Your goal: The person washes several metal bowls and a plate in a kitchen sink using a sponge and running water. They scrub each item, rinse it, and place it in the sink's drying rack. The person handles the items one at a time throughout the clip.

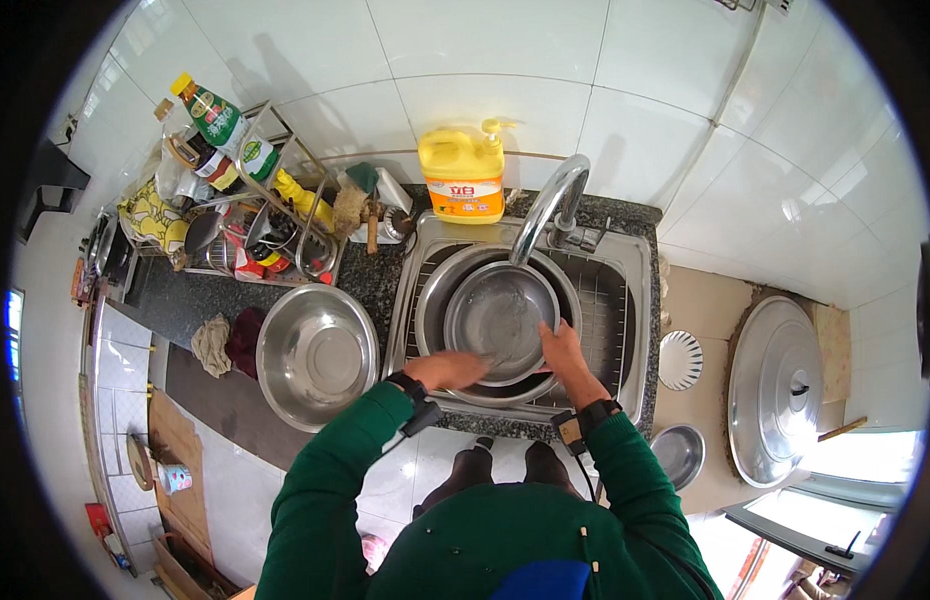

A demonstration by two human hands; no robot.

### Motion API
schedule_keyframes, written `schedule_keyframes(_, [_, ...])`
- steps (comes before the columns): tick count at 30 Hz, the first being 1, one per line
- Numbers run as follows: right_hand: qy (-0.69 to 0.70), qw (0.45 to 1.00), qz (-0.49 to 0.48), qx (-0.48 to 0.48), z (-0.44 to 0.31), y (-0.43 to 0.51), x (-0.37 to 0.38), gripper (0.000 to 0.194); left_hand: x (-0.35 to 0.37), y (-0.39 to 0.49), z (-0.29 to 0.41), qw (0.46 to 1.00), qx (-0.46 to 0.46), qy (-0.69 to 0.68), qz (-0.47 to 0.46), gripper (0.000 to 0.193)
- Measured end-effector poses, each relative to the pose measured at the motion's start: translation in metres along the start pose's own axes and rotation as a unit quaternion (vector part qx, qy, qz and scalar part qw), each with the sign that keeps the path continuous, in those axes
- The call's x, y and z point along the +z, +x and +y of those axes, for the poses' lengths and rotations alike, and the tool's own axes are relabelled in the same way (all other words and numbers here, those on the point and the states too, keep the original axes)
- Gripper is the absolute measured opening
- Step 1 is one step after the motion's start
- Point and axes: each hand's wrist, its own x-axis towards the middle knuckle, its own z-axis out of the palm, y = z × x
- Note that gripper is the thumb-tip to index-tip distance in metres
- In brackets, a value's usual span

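Observation:
A small stainless steel basin (502,322) with some water in it sits inside a larger steel basin (430,319) in the sink (641,300). My right hand (564,352) grips the small basin's right rim, thumb on the inside. My left hand (448,369) is motion-blurred at the near-left rim, its fingertips reaching over the small basin; whether it holds anything is unclear. Above the basins arches the chrome faucet (547,199), its spout end over the small basin's far edge.
Left of the sink stands another steel basin (322,356) on the counter, beside rags (211,345). A yellow detergent jug (462,180) is behind the sink. A wire rack (307,225) holds bottles. To the right are a plate (680,360), a bowl (676,456) and a large lid (774,390).

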Motion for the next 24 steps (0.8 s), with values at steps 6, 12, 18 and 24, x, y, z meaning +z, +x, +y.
schedule_keyframes(6, [0.027,0.999,0.009,0.034,0.003,0.003,0.004,0.048,-0.010,0.079,-0.025,0.956,0.010,-0.002,0.294,0.049])
schedule_keyframes(12, [0.094,0.992,-0.022,0.083,0.006,0.010,0.000,0.047,0.014,0.108,0.020,0.966,0.119,0.036,0.228,0.048])
schedule_keyframes(18, [0.113,0.989,-0.041,0.089,0.000,0.007,-0.004,0.046,0.000,0.012,0.026,0.952,0.137,-0.275,0.013,0.048])
schedule_keyframes(24, [0.104,0.991,-0.035,0.076,-0.004,-0.003,-0.002,0.043,0.003,0.031,-0.022,0.937,0.064,-0.142,0.313,0.041])
